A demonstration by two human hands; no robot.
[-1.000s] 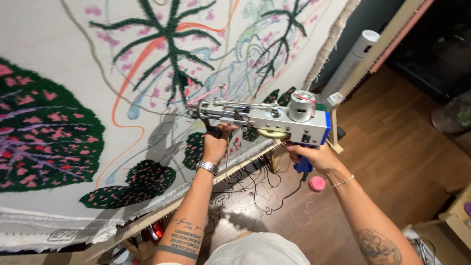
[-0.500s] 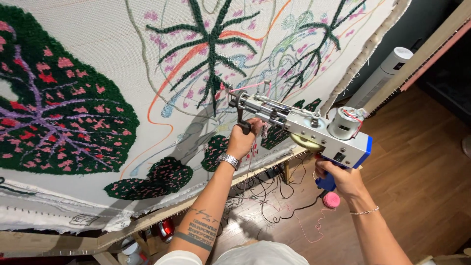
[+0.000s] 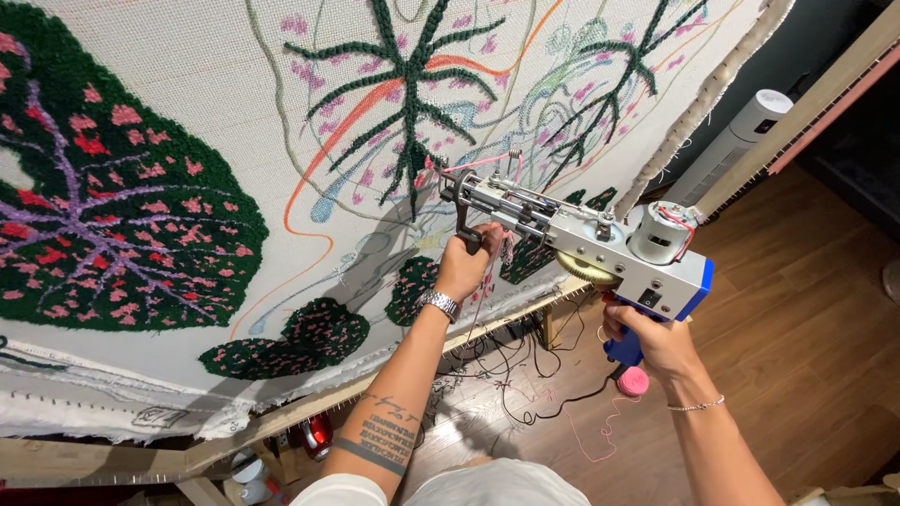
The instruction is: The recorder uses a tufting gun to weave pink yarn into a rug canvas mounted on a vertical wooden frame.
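Holding the tufting gun (image 3: 600,245) with both hands, I have its nose up against the stretched backing cloth (image 3: 234,122) that fills the left and upper part of my view. My left hand (image 3: 472,260) is wrapped tight around the black front handle just behind the needle end, and a metal wristwatch (image 3: 438,303) sits on that wrist. My right hand (image 3: 653,337) is closed around the blue rear grip, below the gun's silver body, its round motor and its pale gear wheel. A strand of pink yarn (image 3: 473,165) runs from the cloth to the gun's tip. The tip meets the cloth just beside the dark green spiky plant shape (image 3: 410,80) with its orange and pink lines, right of the middle of the design. Far to the left lies a big dark green tufted leaf (image 3: 103,206) flecked with pink and red and veined in purple, and smaller green patches with pink dots (image 3: 319,333) sit low on the cloth, near my left forearm. The cloth hangs on a wooden frame (image 3: 309,408) whose lower bar crosses under my left arm. Below it, on the wooden floor (image 3: 806,309), loose black cables (image 3: 525,394) tangle together, and a pink yarn ball (image 3: 633,380) lies just under my right hand. A white tower fan (image 3: 736,141) stands beyond the cloth's right edge.
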